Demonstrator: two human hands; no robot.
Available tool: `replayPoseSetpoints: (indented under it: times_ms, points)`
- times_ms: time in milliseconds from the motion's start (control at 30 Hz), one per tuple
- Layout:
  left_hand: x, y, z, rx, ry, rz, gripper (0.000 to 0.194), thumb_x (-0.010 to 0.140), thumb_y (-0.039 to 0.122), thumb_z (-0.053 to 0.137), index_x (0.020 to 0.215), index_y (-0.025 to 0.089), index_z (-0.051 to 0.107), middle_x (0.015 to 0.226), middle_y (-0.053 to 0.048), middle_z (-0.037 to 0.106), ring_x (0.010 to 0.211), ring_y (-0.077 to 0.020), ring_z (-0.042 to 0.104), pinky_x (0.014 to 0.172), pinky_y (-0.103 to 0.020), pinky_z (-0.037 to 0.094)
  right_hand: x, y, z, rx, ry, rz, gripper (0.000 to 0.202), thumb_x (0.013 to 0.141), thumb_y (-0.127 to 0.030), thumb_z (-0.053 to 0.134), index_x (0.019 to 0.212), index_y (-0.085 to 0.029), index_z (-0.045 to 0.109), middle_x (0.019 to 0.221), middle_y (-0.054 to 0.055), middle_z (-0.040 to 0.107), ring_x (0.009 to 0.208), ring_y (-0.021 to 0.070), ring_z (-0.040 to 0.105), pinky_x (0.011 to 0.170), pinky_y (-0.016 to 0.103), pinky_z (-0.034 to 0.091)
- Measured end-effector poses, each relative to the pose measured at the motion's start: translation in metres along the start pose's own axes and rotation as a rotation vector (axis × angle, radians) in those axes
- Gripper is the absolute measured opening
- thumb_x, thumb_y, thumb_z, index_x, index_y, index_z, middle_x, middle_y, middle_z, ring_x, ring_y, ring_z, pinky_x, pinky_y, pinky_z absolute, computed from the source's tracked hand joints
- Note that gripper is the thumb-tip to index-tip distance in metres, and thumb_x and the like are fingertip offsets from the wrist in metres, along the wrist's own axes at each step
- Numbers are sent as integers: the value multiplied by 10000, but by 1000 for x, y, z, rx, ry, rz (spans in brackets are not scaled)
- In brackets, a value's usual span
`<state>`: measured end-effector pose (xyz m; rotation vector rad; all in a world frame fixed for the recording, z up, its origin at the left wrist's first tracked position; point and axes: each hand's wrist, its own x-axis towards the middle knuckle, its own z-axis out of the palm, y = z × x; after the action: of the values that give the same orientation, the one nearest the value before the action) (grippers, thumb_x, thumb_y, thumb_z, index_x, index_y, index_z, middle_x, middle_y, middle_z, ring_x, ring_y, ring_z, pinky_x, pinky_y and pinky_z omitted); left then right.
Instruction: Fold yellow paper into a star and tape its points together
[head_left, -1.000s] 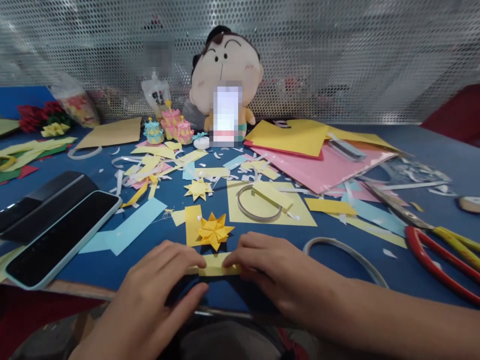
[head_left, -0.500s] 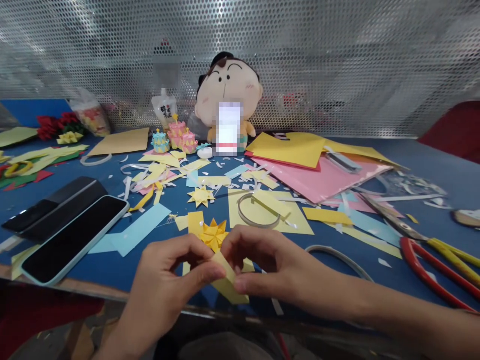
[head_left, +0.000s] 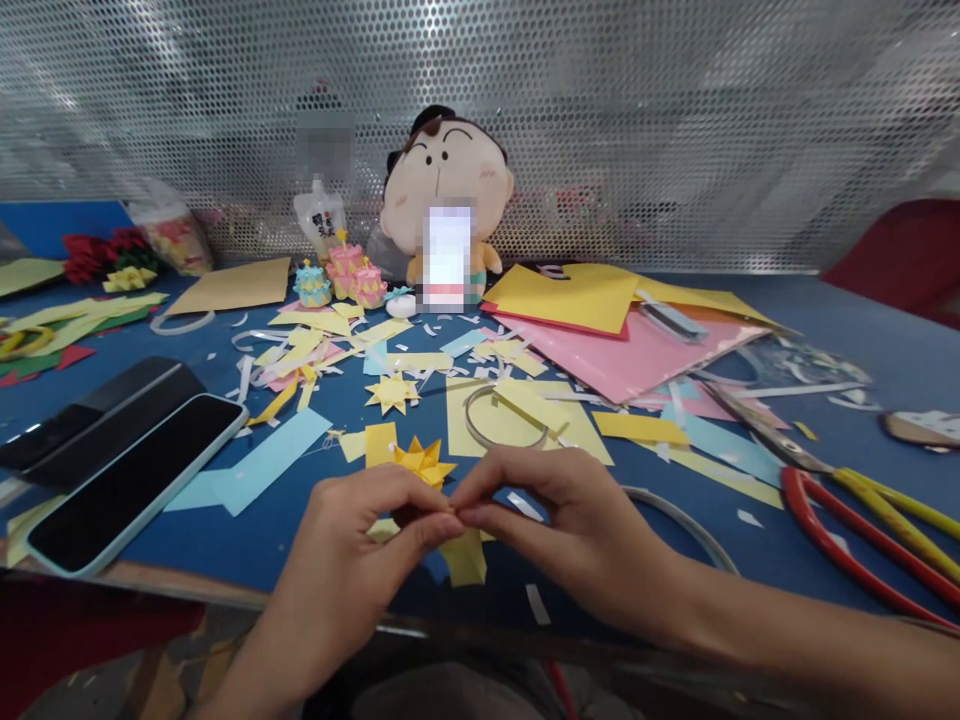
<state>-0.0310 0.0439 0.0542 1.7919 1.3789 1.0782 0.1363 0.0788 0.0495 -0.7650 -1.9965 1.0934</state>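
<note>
Between my two hands hangs a pale yellow strip of paper [head_left: 466,560], its upper end hidden by my fingers. My left hand [head_left: 375,540] pinches it between thumb and forefinger. From the other side my right hand [head_left: 551,520] pinches the same spot, fingertips touching those of the left. Just beyond the fingers lies an orange-yellow folded paper star [head_left: 423,460], partly covered by my hands. A paler yellow paper star [head_left: 391,394] rests farther back. Under the right wrist side is a ring of tape or band [head_left: 686,520].
At left lie a phone [head_left: 139,480] and a black case [head_left: 97,415]. Red-handled scissors [head_left: 840,545] sit at right. Coloured sheets [head_left: 562,300], paper scraps [head_left: 322,345] and small paper cakes [head_left: 349,270] spread behind. A plush doll [head_left: 450,180] stands against the mesh wall.
My fingertips have come together, covering the upper part of the yellow strip, which now hangs more upright. The view has shifted slightly, moving the table's things a little to the left.
</note>
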Motion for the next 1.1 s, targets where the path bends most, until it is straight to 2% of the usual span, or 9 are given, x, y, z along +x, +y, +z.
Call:
replayPoseSetpoints:
  times_ms: [233,333,433,567,733,833,900,1100]
  points:
    - [0,1,3,-75,50,-54,107,689,202,679,583,197,686,585,28,670,568,-98,570,563,-175,431,-1,-1,2,18,70,11,103,780,-148,577,691,-173,623,643,-2,659,611,100,600,573,196,456]
    - [-1,2,5,-121,23,-108,105,692,227,674,596,184,665,579,28,659,557,-100,576,548,-176,439,0,0,2,52,105,28,104,781,-159,568,688,-186,605,653,-8,650,622,104,594,581,210,452]
    - [0,3,7,-132,1,-158,126,682,220,671,572,170,634,544,38,633,525,-86,564,519,-159,429,3,1,0,101,75,88,52,762,-160,587,722,-183,612,667,-14,647,627,101,586,573,210,437]
    - [0,3,8,-106,44,-181,150,663,224,683,539,163,624,513,39,616,503,-83,544,507,-160,419,5,2,-2,90,-18,143,72,739,-135,595,682,-169,621,617,-23,623,599,92,557,573,213,416]
    - [-2,-2,9,-156,108,-200,148,670,226,679,548,166,620,532,45,603,519,-76,535,507,-151,409,3,1,-1,52,52,98,100,747,-127,559,671,-173,605,613,-27,609,581,88,536,564,216,411]
    - [1,-2,10,-262,21,-221,103,669,236,678,607,168,630,585,39,629,564,-87,572,546,-157,442,2,1,-1,62,126,78,96,755,-160,554,668,-181,589,625,-19,616,585,96,543,555,222,415]
    - [2,-2,10,-256,-50,-240,112,667,257,677,623,163,635,608,21,645,584,-102,581,559,-175,451,2,1,-2,81,146,76,90,756,-172,555,673,-184,586,639,-14,623,591,98,549,549,223,416]
    - [0,-6,9,-122,42,-237,183,690,306,658,581,162,633,590,11,625,573,-112,533,547,-204,418,4,3,-5,120,31,132,64,717,-162,594,655,-178,594,592,-30,590,560,89,531,535,220,406]
